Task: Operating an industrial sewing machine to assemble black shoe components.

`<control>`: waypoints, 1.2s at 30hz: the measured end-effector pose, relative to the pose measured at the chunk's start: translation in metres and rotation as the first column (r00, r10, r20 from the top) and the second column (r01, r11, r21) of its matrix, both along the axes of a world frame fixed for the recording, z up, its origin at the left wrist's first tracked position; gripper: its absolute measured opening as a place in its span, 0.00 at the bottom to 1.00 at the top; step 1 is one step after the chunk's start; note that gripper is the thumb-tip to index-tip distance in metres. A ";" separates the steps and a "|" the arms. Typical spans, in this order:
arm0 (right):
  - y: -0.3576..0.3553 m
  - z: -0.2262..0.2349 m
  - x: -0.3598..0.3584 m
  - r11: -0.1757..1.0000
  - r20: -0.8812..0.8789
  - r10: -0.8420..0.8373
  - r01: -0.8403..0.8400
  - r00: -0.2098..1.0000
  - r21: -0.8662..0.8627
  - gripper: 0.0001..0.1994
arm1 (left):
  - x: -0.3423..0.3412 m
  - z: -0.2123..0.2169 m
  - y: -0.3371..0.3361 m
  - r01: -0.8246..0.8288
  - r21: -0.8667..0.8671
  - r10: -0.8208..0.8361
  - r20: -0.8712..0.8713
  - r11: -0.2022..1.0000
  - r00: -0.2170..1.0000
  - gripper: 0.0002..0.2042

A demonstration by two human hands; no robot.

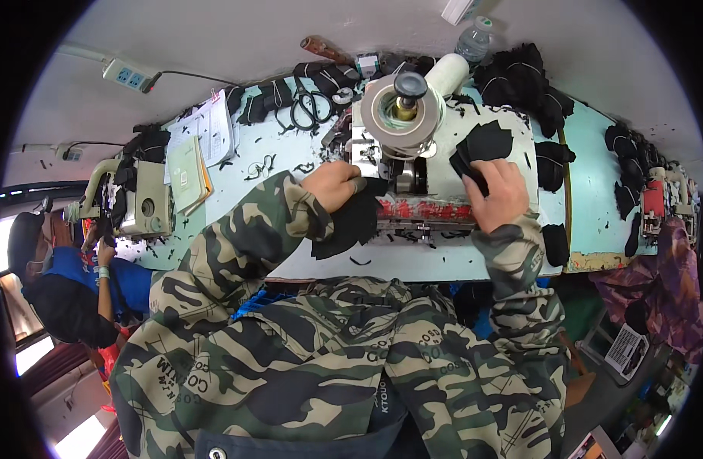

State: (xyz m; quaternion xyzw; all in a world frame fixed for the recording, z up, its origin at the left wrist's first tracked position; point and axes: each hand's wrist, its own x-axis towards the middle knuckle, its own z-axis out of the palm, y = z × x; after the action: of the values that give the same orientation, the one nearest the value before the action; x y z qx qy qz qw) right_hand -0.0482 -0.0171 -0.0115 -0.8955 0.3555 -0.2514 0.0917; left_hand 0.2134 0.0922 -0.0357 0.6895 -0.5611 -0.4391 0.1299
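The left hand (334,183) presses a black fabric piece (351,222) flat just left of the sewing machine (401,145), fingers closed on it. The right hand (498,195) pinches another black cutout (485,145) on the machine's right. Fingertips so near the needle area risk a nick, and the fabric may slip askew.

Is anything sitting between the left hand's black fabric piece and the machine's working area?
Nothing visible does. The left hand already presses the black fabric piece against the machine, with no object between them. The right hand holds separate black pieces off to the side.
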 end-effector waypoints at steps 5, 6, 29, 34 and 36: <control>0.034 -0.025 0.042 0.944 -0.003 0.175 -0.167 0.985 0.283 0.18 | -0.014 -0.006 -0.024 0.115 -0.040 -0.117 -0.067 0.993 0.991 0.12; 0.039 -0.029 0.046 0.956 -0.041 0.144 -0.128 0.989 0.265 0.20 | -0.015 -0.009 -0.029 0.117 0.018 -0.115 -0.073 0.993 0.991 0.13; 0.035 -0.036 0.050 0.977 0.100 0.114 -0.130 0.988 0.170 0.19 | -0.008 -0.004 -0.029 0.133 -0.024 -0.134 -0.045 0.991 0.990 0.13; 0.029 -0.038 0.038 0.945 -0.057 0.211 -0.189 0.976 0.267 0.14 | -0.009 -0.027 -0.037 0.236 -0.001 -0.233 -0.153 0.972 0.960 0.15; 0.019 -0.011 0.041 0.945 0.159 0.240 -0.268 0.958 0.190 0.11 | -0.013 -0.065 0.004 0.292 -0.587 -0.511 -0.248 0.755 0.823 0.13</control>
State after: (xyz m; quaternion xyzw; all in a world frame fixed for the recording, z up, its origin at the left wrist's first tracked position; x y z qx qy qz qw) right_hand -0.0075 0.0017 -0.0222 -0.9003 0.2546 -0.2581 0.2408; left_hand 0.2004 0.0965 -0.1011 0.3843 -0.7581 -0.4159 0.3233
